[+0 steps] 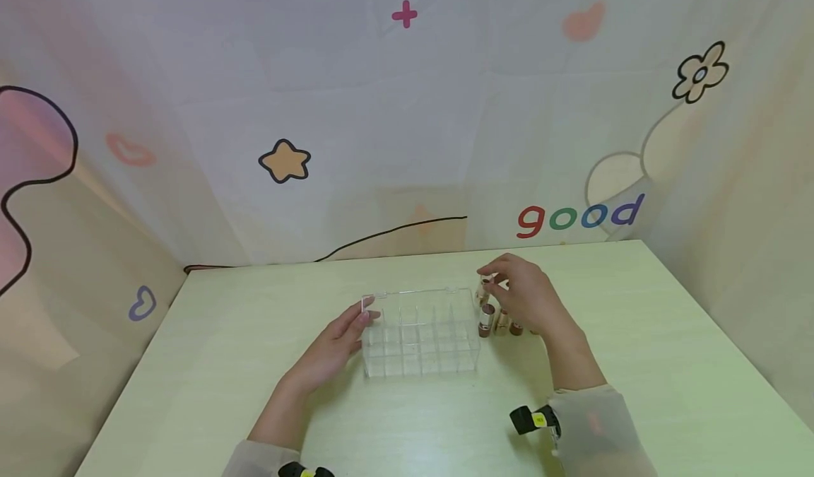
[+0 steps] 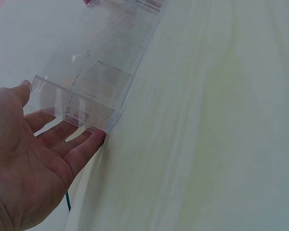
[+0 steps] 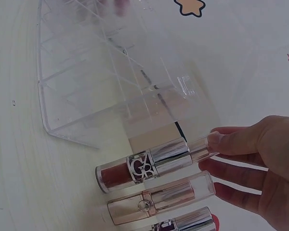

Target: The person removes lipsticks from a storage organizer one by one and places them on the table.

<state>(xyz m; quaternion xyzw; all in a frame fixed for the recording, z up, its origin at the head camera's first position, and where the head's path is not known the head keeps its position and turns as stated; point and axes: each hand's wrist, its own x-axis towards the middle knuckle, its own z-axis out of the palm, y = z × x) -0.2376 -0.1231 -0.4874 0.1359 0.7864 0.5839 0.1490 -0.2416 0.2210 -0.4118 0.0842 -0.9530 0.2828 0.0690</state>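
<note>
A clear plastic organizer [image 1: 420,350] with several compartments stands on the table in the head view. My left hand [image 1: 340,336] holds its left end; in the left wrist view the fingers [image 2: 82,154] lie against the end wall and the thumb is at the upper edge. Just right of the organizer, my right hand [image 1: 524,297] pinches the top of a lip gloss tube [image 1: 482,293] between thumb and fingertips. In front of it stands a dark red lip gloss tube [image 3: 118,175] with a silver band. A pale pink tube [image 3: 127,207] stands beside that one.
More tubes [image 1: 516,327] stand under my right hand, partly hidden by it. The pale wooden table [image 1: 407,427] meets a printed cloth backdrop [image 1: 381,109] behind and at both sides. Black wrist cameras [image 1: 531,419] are strapped at both sleeves.
</note>
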